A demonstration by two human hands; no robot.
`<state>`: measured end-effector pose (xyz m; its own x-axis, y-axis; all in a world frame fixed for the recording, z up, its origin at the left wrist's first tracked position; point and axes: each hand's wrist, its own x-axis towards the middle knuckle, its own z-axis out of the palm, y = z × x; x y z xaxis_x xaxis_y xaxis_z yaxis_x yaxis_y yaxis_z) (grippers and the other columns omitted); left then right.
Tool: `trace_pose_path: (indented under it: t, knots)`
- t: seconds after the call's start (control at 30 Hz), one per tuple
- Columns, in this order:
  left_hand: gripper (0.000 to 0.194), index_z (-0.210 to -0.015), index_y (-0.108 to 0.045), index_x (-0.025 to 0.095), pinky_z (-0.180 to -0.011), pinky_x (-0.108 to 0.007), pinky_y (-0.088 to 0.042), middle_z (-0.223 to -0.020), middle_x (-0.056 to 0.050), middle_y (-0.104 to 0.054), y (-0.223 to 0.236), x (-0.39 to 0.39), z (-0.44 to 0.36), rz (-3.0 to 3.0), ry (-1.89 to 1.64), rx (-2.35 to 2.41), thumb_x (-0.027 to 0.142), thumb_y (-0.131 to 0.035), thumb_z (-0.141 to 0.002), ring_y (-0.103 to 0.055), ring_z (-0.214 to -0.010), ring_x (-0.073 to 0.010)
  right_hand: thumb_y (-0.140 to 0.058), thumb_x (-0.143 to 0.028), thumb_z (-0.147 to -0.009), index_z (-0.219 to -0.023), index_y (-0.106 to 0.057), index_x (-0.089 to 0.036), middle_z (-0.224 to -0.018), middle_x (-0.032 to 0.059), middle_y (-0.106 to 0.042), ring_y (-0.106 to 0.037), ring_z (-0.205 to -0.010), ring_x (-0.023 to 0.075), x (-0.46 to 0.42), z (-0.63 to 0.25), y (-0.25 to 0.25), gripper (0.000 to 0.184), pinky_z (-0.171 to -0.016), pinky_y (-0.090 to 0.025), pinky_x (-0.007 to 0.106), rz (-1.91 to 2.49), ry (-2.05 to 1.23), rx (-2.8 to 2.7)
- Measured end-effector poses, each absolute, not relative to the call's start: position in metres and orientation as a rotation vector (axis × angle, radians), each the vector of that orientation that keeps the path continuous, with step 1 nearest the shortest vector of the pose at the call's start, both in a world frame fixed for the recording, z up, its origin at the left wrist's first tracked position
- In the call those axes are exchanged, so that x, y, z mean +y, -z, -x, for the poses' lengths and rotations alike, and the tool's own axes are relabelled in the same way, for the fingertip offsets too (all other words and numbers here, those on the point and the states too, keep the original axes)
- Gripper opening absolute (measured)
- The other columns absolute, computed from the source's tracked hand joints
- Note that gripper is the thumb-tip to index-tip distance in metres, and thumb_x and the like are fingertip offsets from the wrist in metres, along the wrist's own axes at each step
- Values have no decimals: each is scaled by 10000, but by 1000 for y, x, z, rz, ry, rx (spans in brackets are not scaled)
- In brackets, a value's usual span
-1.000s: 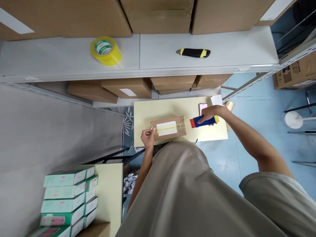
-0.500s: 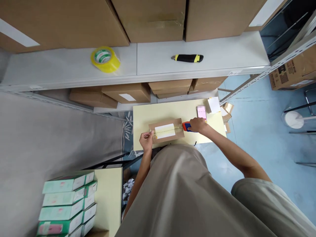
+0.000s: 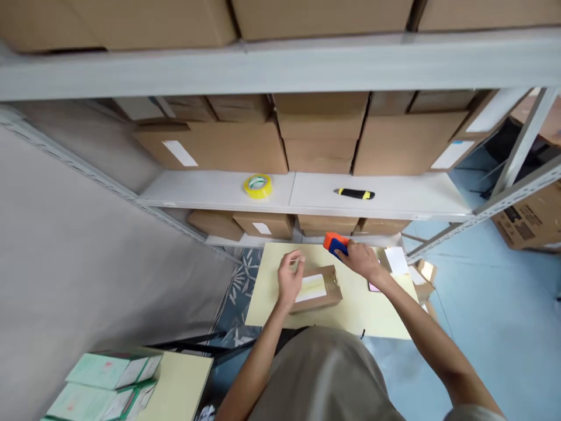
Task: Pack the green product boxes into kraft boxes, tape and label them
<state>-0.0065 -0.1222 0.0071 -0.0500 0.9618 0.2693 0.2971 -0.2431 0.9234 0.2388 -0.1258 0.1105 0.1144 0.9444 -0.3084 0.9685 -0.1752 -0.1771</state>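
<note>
Your right hand (image 3: pixel 362 259) held an orange-and-blue tool (image 3: pixel 337 244); your left hand's (image 3: pixel 290 282) grip was unclear. The brown cardboard box (image 3: pixel 322 295) looked stiff, side-graspable.

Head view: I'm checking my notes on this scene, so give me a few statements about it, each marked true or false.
1. The right hand holds a blue-and-orange tool. True.
2. The small carton sits on a shelf. False: it rests on the table.
3. A white label is on the small carton. True.
4. The box cutter is in the left hand. False: it lies on a shelf.
5. The yellow tape roll shares that shelf. True.
</note>
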Motion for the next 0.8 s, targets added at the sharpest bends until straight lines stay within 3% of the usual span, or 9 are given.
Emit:
trace_pose_path:
  t: [0.17,0.33,0.47,0.6,0.7,0.8]
  knots:
    - [379,-1418,-699,295,-1188,-478,-537,-1427,-118,-722,-91,-65,-41,-1849,-1371,1153,341,-561,-1067,-676,-1348,-288,-482,-483,-1119,-1382,-573,-87,-1223,248,-779,-760,-1168,364,-49,-203,-178,484,-916,-534,360,-2406,385,2280]
    - [587,-1600,-572,271,-1275,-530,-470,-1613,-130,-597,-98,-30,-52,-1806,-1373,1197,279,-580,-1013,-555,-1517,-317,-463,-317,-1107,-1446,-526,-20,-1267,266,-765,-745,-1198,329,23,-179,-192,455,-1013,-495,361,-2295,292,2372]
    - [578,-1600,-571,297,-1281,-544,-457,-1606,-116,-612,-78,-38,-47,-1793,-1319,1201,322,-598,-1023,-586,-1487,-323,-460,-268,-1104,-1452,-558,12,-1317,281,-749,-677,-1317,318,53,-179,-176,457,-1209,-361,404,-2207,209,2383]
    - [562,-1563,-604,271,-1271,-548,-459,-1580,-139,-634,-33,-62,-21,-1723,-1264,1286,377,-621,-1012,-603,-1472,-337,-365,-238,-1120,-1612,-440,22,-1632,289,-529,-424,-1570,333,40,-187,-148,561,-1331,-178,462,-2269,49,2498]
    - [576,-1514,-635,235,-1269,-556,-453,-1566,-174,-638,20,-95,16,-1569,-1204,1446,415,-675,-968,-609,-1462,-358,-275,-289,-1139,-1684,-358,-9,-1744,251,-386,-313,-1629,350,-10,-192,-102,618,-1340,-200,505,-2476,-72,2566]
    - [615,-1449,-658,202,-1260,-584,-449,-1508,-205,-669,70,-143,51,-1345,-1110,1686,425,-764,-886,-611,-1448,-396,-265,-381,-1145,-1724,-265,-27,-1762,260,-348,-285,-1650,359,-89,-188,-35,678,-1323,-277,549,-2532,161,2518]
